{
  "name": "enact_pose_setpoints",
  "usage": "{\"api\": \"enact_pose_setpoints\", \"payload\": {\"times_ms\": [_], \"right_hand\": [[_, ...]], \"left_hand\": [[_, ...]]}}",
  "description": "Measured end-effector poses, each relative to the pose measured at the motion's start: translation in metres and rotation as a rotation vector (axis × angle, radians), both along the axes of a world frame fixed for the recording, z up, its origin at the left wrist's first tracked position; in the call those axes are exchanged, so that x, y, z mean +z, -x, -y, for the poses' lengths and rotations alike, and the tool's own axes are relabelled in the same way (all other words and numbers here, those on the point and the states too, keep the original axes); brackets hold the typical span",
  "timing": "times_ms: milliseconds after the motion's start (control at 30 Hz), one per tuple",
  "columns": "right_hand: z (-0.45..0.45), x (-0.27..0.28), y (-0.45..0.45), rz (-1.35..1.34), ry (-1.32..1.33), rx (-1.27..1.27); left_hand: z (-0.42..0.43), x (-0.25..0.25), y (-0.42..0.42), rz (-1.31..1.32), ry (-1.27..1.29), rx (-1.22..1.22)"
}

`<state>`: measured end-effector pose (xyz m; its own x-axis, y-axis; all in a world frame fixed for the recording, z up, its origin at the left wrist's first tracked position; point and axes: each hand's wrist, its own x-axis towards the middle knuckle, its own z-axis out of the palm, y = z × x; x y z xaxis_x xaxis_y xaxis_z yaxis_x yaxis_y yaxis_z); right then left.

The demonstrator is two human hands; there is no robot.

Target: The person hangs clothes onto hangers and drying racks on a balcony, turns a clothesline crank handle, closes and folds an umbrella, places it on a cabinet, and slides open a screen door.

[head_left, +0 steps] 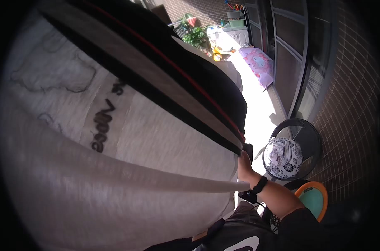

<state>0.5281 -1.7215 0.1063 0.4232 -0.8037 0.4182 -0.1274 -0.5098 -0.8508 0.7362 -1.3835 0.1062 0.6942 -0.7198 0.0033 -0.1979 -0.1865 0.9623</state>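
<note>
A large light grey cloth (169,154) with dark lettering and faint line drawings fills the left and centre of the view. Black bands (190,121) with a thin red line run diagonally across its upper part. At the cloth's right edge is my right hand (247,169), closed on the fabric, its fingertips hidden behind the edge. A black band (260,184) circles that wrist. The cloth's lower fold stretches to a point beside the wrist. My left hand does not show.
A black round-framed stool or chair (315,144) holds a patterned cushion-like item (288,167). Near it sits an orange-rimmed green basin (323,201). Farther off are a pink umbrella (256,62), green plants (195,37) and a white cabinet (236,37). Glass doors (290,50) line the right side.
</note>
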Motion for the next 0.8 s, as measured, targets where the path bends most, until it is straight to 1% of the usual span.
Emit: {"api": "enact_pose_setpoints", "payload": {"times_ms": [33, 100, 167, 200, 233, 333, 433, 500, 533, 600, 667, 700, 733, 800], "right_hand": [[0.014, 0.021, -0.013, -0.098, 0.163, -0.005], [0.047, 0.037, -0.036, -0.146, 0.048, -0.042], [0.084, 0.053, -0.043, -0.268, -0.046, 0.073], [0.107, 0.041, -0.053, -0.261, 0.074, 0.089], [0.131, 0.035, -0.061, -0.275, 0.102, 0.152], [0.194, 0.027, -0.077, -0.370, 0.091, 0.305], [0.258, 0.015, -0.080, -0.385, 0.062, 0.417], [0.295, 0.012, -0.078, -0.440, 0.019, 0.416], [0.313, 0.008, -0.079, -0.482, 0.009, 0.413], [0.347, 0.000, -0.083, -0.518, -0.018, 0.399], [0.368, -0.017, -0.093, -0.491, -0.002, 0.341], [0.382, -0.022, -0.102, -0.473, 0.003, 0.304], [0.395, -0.025, -0.113, -0.496, -0.008, 0.293], [0.421, -0.029, -0.143, -0.432, 0.034, 0.271]], "left_hand": [[0.023, -0.003, -0.003, -0.019, -0.009, -0.019], [0.067, -0.010, -0.006, -0.050, -0.027, -0.039], [0.108, -0.018, -0.006, -0.086, -0.042, -0.037], [0.128, -0.023, -0.005, -0.103, -0.046, -0.024], [0.148, -0.028, -0.004, -0.116, -0.046, -0.008], [0.206, -0.032, 0.002, -0.181, -0.053, 0.048], [0.259, -0.021, 0.000, -0.307, -0.058, 0.048], [0.281, -0.019, -0.004, -0.436, -0.070, 0.024], [0.313, 0.005, 0.007, -0.276, -0.024, 0.051], [0.349, 0.005, -0.008, -0.245, 0.134, 0.115], [0.348, -0.005, -0.047, -0.454, 0.083, 0.070], [0.352, -0.011, -0.059, -0.283, 0.077, 0.010], [0.356, -0.015, -0.072, -0.356, 0.026, 0.090], [0.357, -0.043, -0.100, -0.410, 0.003, 0.141]]}}
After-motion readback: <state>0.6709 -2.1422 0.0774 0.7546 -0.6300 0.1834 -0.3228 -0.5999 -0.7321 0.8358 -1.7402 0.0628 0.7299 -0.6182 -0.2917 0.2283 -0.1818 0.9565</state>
